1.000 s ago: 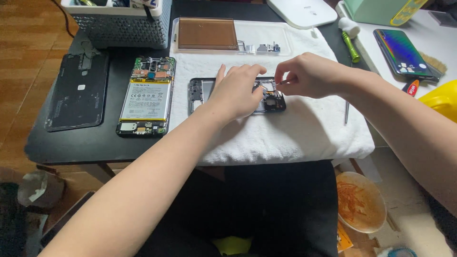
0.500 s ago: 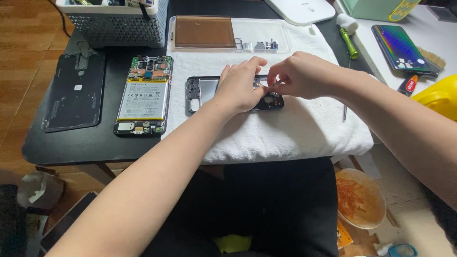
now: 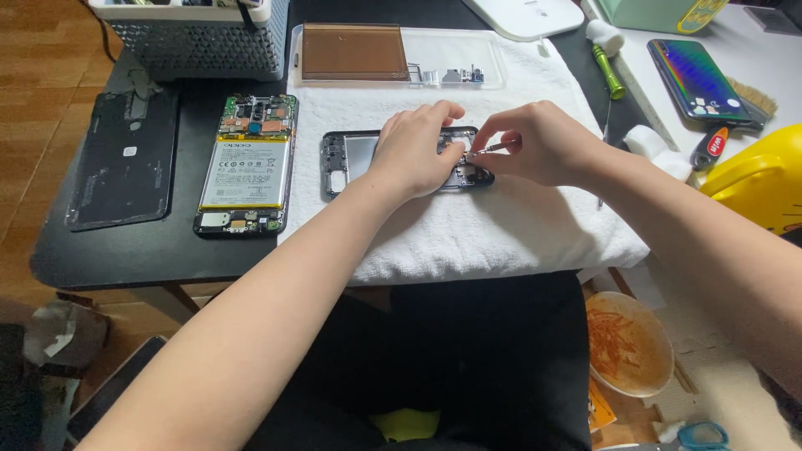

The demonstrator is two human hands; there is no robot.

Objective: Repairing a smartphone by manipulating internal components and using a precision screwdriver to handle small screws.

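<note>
- Head view: the frame [image 3: 351,159] lies mid-towel, already stripped of its board; judged, fine work at its right end is not finished.
- Left hand [image 3: 418,150] presses on the frame, fingers curled over it.
- Right hand [image 3: 539,142] pinches tweezers [image 3: 493,149], tip at the frame.
- Board with battery [image 3: 248,163] lies left; back cover [image 3: 125,159] farther left.
- Parts tray [image 3: 451,52] far; screwdriver [image 3: 608,71], phone [image 3: 697,79] right.
- Nothing blocks the hands.

Person's body as seen from head camera.
Left hand [image 3: 413,150] and right hand [image 3: 539,146] bare; forearms unsleeved; no rings or watch visible; dark trousers [image 3: 493,359] on the lap.
</note>
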